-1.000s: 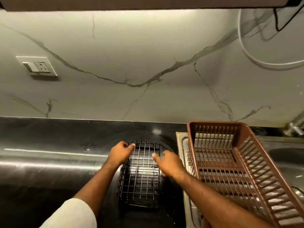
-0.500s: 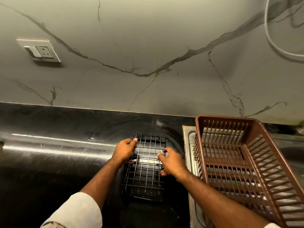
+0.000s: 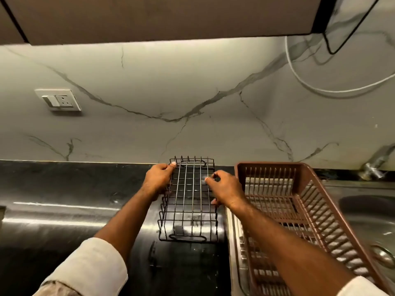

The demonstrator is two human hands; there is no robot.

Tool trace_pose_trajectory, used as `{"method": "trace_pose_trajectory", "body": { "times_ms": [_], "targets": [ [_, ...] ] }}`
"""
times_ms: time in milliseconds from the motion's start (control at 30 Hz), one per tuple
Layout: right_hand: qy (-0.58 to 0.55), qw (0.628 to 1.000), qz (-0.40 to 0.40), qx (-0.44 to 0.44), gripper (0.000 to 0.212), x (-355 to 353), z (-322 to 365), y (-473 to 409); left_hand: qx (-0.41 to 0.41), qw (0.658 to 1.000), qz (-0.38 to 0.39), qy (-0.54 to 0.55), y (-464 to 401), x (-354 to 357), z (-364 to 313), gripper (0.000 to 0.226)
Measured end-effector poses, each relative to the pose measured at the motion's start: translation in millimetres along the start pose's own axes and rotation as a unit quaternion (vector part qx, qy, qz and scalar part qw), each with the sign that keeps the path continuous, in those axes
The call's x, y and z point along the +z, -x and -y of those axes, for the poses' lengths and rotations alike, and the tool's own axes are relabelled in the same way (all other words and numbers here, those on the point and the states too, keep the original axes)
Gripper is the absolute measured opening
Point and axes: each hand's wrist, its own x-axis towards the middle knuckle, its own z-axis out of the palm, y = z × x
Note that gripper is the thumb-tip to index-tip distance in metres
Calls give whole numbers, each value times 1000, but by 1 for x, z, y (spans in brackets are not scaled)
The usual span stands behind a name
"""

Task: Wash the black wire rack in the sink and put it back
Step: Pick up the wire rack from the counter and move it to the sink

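The black wire rack (image 3: 189, 212) is a small oblong basket of thin bars, held just over the black counter (image 3: 64, 189) with its far end near the wall. My left hand (image 3: 159, 178) grips its far left edge. My right hand (image 3: 224, 190) grips its right edge, fingers hooked through the bars. The steel sink (image 3: 367, 212) lies at the right, behind a brown basket.
A brown plastic dish basket (image 3: 307, 210) stands on the sink's draining board, close beside the rack's right side. A tap (image 3: 374, 165) sticks out of the marble wall at the far right. A wall socket (image 3: 58, 100) is at the left, a cabinet (image 3: 171, 18) overhead.
Both hands have closed on the rack's sides and lifted its far end up and towards the wall. The head camera has tilted upward, showing the cabinet.
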Motion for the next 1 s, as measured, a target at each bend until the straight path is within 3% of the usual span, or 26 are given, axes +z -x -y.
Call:
{"method": "trace_pose_trajectory", "body": {
  "times_ms": [400, 600, 833, 1000],
  "targets": [
    [105, 987, -118, -36, 30, -173, -40, 13, 94, 991, 92, 29, 37, 122, -121, 43],
    [123, 982, -144, -24, 36, -277, -109, 29, 119, 986, 117, 13, 73, 234, -169, 35],
    [128, 982, -142, 1, 30, -419, -221, 49, 114, 979, 166, 15, 125, 401, -217, 34],
    [163, 976, -143, 18, 29, -483, -281, 52, 86, 979, 186, 22, 148, 487, -230, 30]
  ]
}}
